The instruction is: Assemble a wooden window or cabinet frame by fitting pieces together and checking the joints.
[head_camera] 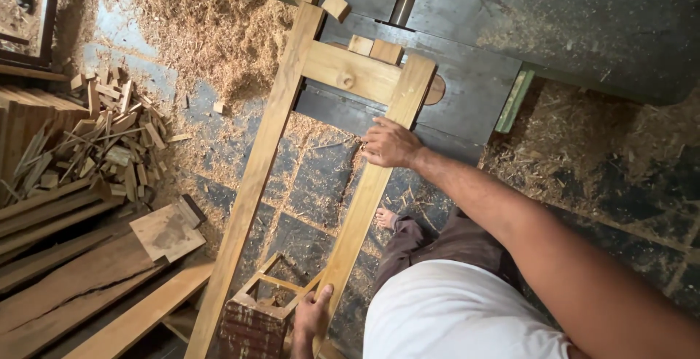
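A wooden frame (350, 71) of two long rails and a crosspiece slants from the grey machine table (467, 82) down towards me. My right hand (390, 144) grips the right rail (372, 184) just below the crosspiece. My left hand (312, 315) holds the same rail near its lower end, next to a small open wooden box frame (255, 315). The left rail (255, 177) runs free of both hands. Small wood blocks (375, 48) lie on the machine table by the frame's top.
Sawdust (211, 31) covers the dark tiled floor. A pile of offcuts (109, 140) and stacked planks (65, 257) lie at the left. A flat board piece (169, 231) sits near the planks. My bare foot (386, 218) stands under the frame. A green strip (515, 100) leans on the machine.
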